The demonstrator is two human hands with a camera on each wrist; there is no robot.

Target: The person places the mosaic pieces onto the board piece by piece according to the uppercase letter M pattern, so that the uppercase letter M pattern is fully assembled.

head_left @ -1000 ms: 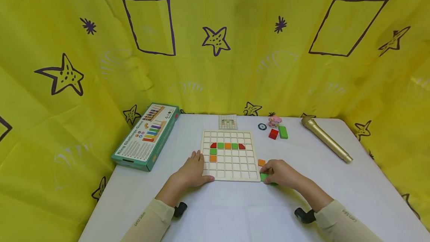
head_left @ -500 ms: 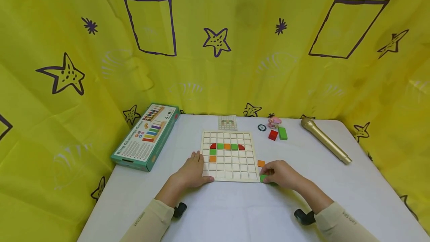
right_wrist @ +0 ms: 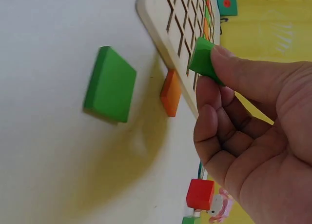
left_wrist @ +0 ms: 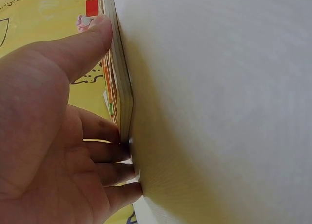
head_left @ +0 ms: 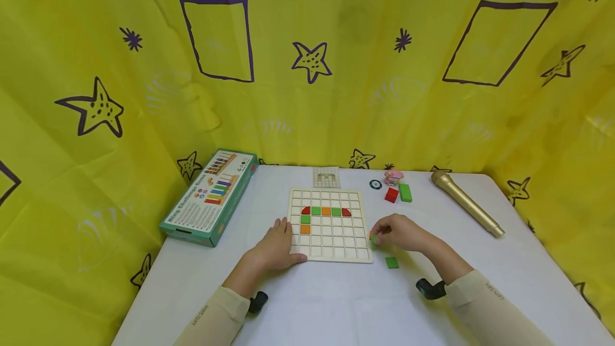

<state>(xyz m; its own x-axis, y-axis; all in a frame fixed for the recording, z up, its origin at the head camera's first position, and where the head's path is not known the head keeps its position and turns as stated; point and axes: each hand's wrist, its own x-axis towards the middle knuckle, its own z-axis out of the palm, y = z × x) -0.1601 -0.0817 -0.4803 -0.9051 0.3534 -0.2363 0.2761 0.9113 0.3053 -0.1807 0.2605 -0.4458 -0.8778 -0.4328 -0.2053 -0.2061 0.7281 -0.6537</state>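
Observation:
A pale wooden grid board (head_left: pixel 336 252) lies on the white table, with red, green and orange tiles set in a row and a short column at its upper left. My left hand (head_left: pixel 276 247) rests at the board's left edge, thumb on the near corner and fingers straight along the side. Beyond the board's right edge, my right hand (head_left: pixel 401 233) pinches a green square tile (right_wrist: pixel 202 58) between thumb and fingers, raised off the table. Below it lie an orange tile (right_wrist: pixel 170 93) beside the board and another green tile (head_left: pixel 392 262).
Behind the board lies a pattern card (head_left: pixel 326 177). To the back right are a red block (head_left: pixel 391 195), a green block (head_left: pixel 405 193), a pink figurine (head_left: pixel 393 177), a round disc (head_left: pixel 375 184) and a gold microphone (head_left: pixel 466 204). A game box (head_left: pixel 211 196) stands left.
My right hand has lifted one green tile and carried it up beside the board near the orange tile, uncovering the other green tile. The left hand stays at the board's edge.

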